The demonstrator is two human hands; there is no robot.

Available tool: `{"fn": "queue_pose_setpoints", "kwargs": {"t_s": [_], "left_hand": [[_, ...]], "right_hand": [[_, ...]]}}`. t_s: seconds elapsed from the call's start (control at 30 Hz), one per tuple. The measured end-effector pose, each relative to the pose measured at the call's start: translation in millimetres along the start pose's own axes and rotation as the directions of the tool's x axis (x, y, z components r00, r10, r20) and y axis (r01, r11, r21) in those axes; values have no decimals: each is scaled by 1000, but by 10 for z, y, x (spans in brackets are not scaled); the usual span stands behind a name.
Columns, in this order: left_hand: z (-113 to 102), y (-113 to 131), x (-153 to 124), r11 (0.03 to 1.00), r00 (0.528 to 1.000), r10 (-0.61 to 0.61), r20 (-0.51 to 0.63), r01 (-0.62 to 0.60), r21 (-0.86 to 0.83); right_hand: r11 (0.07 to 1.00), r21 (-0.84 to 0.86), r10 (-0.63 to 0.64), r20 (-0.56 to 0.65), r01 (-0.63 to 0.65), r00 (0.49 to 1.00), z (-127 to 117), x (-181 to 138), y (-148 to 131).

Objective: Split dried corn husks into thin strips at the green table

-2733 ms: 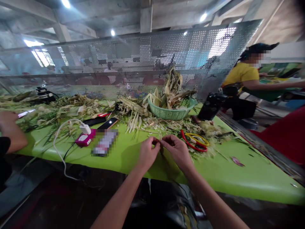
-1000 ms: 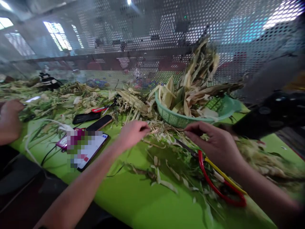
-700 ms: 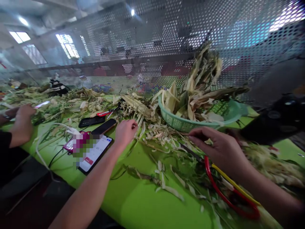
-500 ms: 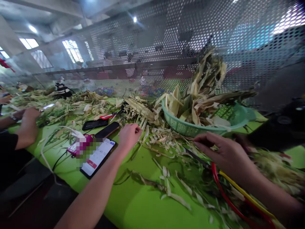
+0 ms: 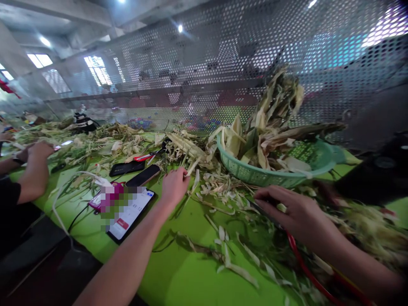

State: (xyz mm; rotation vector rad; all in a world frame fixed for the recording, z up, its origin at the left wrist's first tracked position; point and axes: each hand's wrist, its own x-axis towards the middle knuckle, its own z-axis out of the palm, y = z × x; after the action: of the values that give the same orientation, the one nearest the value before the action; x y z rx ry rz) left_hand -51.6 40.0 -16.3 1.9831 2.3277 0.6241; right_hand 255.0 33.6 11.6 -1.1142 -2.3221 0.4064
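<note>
My left hand (image 5: 174,186) is closed near the middle of the green table, its fingertips pinching a pale strip of corn husk (image 5: 194,165). Farther right, my right hand (image 5: 291,208) hovers with loosely curved fingers and a gap between thumb and fingers. Below it lie cutting shears with a red handle (image 5: 298,253); the palm and wrist hide their pivot and much of the yellow on the handles. Between and in front of my hands lie scattered husk scraps (image 5: 225,255). A green plastic basket (image 5: 245,170) heaped with dried corn husks (image 5: 264,140) stands behind.
Left of my left hand lie a lit phone (image 5: 135,214), two dark phones (image 5: 143,174) and a purple device (image 5: 117,191) with cables. A co-worker's hands (image 5: 40,151) are at far left. Husk piles (image 5: 117,138) line a perforated metal screen (image 5: 191,76).
My right hand has come lower and slightly left, covering more of the shears. My left hand has shifted slightly, and a pale husk strip now shows at its fingertips.
</note>
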Motion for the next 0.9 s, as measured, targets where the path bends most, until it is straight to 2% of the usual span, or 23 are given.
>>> {"fn": "queue_pose_setpoints", "kwargs": {"t_s": [0.13,0.33,0.43,0.5,0.57,0.67,0.77,0.9], "left_hand": [[-13,63,-22,999,989,22,-149,-25,-20],[106,140,-67,985,986,164,21,-165,56],[116,129,-57,987,988,157,2,-157,13],[77,132,-45,980,991,130,-38,-134,-146],[15,160,-42,906,993,101,-56,-115,-407],[-78,245,-70,668,995,99,-13,-76,-740],[-132,354,-135,502,990,133,51,-22,-865],[-174,520,-261,457,975,205,89,-15,-889]], "right_hand": [[1000,-4,-9,13,9,1000,2,3,-39],[1000,6,-28,29,28,999,0,4,-69],[998,29,-54,2,54,999,2,6,-80],[997,60,-43,-7,43,999,6,4,-90],[993,114,6,0,-6,1000,9,-1,-105],[967,232,108,17,-109,994,7,-7,-140],[906,379,187,42,-189,981,-2,-7,-183],[756,585,286,110,-294,952,5,-7,-244]]}}
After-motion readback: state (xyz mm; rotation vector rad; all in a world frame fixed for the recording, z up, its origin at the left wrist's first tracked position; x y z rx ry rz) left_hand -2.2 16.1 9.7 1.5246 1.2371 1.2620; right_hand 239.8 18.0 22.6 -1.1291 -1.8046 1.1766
